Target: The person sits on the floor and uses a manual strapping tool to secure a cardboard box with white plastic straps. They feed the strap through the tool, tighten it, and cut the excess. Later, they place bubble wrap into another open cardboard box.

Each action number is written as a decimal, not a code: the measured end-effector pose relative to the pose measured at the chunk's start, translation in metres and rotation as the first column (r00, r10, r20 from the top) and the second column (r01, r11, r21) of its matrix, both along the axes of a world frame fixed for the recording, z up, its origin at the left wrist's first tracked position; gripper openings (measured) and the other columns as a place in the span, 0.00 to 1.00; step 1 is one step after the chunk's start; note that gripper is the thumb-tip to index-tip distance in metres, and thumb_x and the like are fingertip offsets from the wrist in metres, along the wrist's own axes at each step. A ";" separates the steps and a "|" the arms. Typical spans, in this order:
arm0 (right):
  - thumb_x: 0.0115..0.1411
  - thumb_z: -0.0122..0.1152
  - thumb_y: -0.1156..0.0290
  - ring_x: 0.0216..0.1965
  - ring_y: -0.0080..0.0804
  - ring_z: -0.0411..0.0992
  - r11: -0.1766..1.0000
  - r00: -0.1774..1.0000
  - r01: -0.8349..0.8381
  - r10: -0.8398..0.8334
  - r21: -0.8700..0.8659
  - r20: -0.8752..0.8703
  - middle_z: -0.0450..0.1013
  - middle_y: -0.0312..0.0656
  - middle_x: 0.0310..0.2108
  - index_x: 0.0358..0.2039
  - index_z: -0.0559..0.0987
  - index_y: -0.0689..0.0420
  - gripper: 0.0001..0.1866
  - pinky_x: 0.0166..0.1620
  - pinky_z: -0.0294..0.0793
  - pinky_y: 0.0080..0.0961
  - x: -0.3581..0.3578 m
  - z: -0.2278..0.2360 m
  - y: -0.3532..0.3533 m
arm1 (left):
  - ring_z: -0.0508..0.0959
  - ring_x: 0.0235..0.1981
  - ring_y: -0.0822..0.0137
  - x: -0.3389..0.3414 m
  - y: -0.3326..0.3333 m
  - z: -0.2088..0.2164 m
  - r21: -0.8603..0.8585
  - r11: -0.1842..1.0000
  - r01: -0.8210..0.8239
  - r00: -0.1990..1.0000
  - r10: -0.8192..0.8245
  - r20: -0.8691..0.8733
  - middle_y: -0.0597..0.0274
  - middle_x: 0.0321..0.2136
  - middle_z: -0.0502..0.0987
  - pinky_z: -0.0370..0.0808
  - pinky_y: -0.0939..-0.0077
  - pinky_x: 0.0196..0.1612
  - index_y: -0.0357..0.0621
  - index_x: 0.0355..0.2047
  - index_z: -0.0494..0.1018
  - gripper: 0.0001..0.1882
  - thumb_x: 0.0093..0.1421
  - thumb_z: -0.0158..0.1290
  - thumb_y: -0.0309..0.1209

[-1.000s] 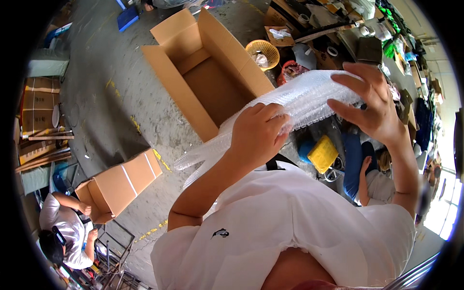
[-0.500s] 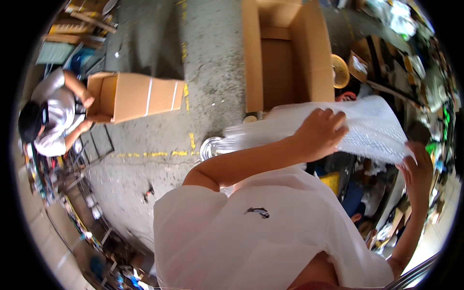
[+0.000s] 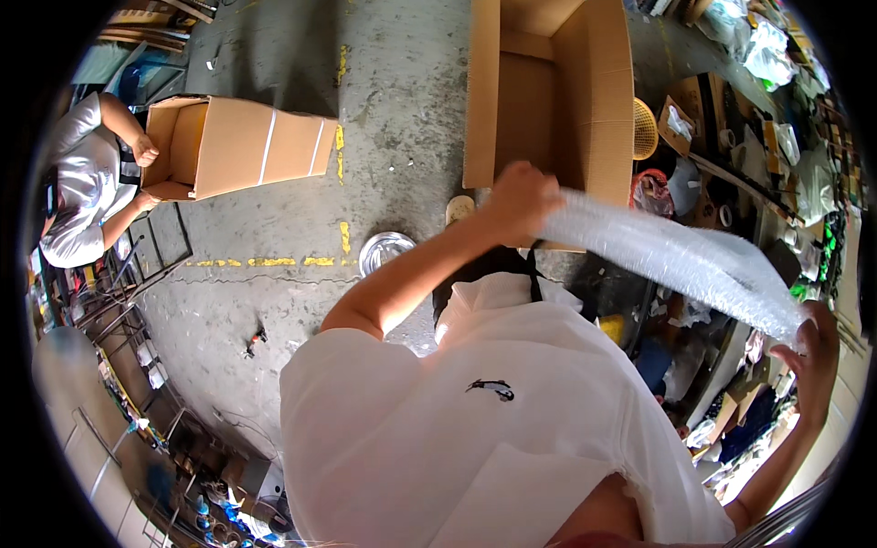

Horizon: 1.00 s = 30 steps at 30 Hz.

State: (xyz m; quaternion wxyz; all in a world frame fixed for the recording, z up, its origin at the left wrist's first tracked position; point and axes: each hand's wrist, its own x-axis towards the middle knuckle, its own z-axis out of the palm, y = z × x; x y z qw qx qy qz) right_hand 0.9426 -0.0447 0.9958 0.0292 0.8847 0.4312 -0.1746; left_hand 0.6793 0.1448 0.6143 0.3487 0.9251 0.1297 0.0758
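A length of clear bubble wrap [image 3: 671, 251] is stretched between my two hands, sloping down to the right. My left hand [image 3: 525, 199] is closed on its left end, in front of the near side of a tall open cardboard box [image 3: 605, 137]. Out at the far right, my right hand [image 3: 811, 342] grips the other end, with the thumb and fingertips at its edge. Brown inner walls show in the open box, and its near edge is partly behind my left hand and the wrap.
At the left a co-worker [image 3: 82, 201] holds a strapped cardboard box [image 3: 256, 146]. A silver roll [image 3: 385, 251] lies on the concrete floor by my left forearm. A yellow basket [image 3: 645, 130] stands beside the big box. Clutter with plastic bags [image 3: 767, 53] fills the right side.
My left hand has moved left and away from me, toward the big box. The bubble wrap no longer spreads left across my forearm; it now hangs narrower between both hands. My right hand is slightly lower.
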 end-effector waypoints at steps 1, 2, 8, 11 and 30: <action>0.49 0.57 0.78 0.39 0.36 0.68 0.958 0.951 -0.264 0.278 -0.112 0.138 0.66 0.44 0.39 0.36 0.70 0.59 0.11 0.33 0.75 0.29 0.012 0.005 -0.010 | 0.68 0.47 0.58 -0.004 0.015 0.009 -0.008 0.998 -0.061 0.994 0.061 0.089 0.60 0.48 0.68 0.62 0.60 0.51 0.51 0.42 0.75 0.25 0.40 0.63 0.36; 0.48 0.59 0.80 0.40 0.38 0.68 0.936 0.926 -0.328 0.345 -0.126 0.153 0.66 0.45 0.40 0.34 0.69 0.60 0.12 0.35 0.75 0.29 0.016 0.005 -0.014 | 0.68 0.46 0.59 -0.011 0.022 0.012 -0.018 0.991 -0.136 0.977 0.137 0.166 0.61 0.48 0.68 0.62 0.61 0.51 0.51 0.42 0.75 0.25 0.40 0.63 0.36; 0.44 0.63 0.86 0.46 0.45 0.68 0.868 0.849 -0.483 0.496 -0.115 0.184 0.67 0.46 0.45 0.32 0.69 0.58 0.16 0.41 0.75 0.30 0.029 0.003 -0.038 | 0.65 0.50 0.60 -0.039 0.016 -0.017 0.019 0.992 0.125 0.988 -0.122 -0.095 0.63 0.48 0.68 0.61 0.61 0.52 0.55 0.41 0.76 0.25 0.38 0.64 0.37; 0.47 0.62 0.85 0.46 0.46 0.69 0.863 0.833 -0.465 0.502 -0.199 0.232 0.68 0.47 0.45 0.37 0.71 0.58 0.16 0.45 0.74 0.32 0.023 0.004 -0.045 | 0.66 0.49 0.60 -0.040 0.048 -0.014 0.152 0.985 0.076 0.992 -0.090 0.086 0.62 0.45 0.69 0.61 0.61 0.52 0.54 0.40 0.76 0.25 0.37 0.65 0.38; 0.44 0.54 0.86 0.54 0.48 0.63 0.958 0.785 -0.258 0.283 -0.125 0.552 0.65 0.48 0.52 0.33 0.72 0.57 0.14 0.56 0.63 0.37 0.090 -0.071 -0.094 | 0.69 0.51 0.60 -0.018 0.179 0.119 0.124 0.975 0.184 0.982 -0.177 -0.063 0.58 0.51 0.70 0.59 0.58 0.54 0.46 0.42 0.76 0.31 0.33 0.67 0.38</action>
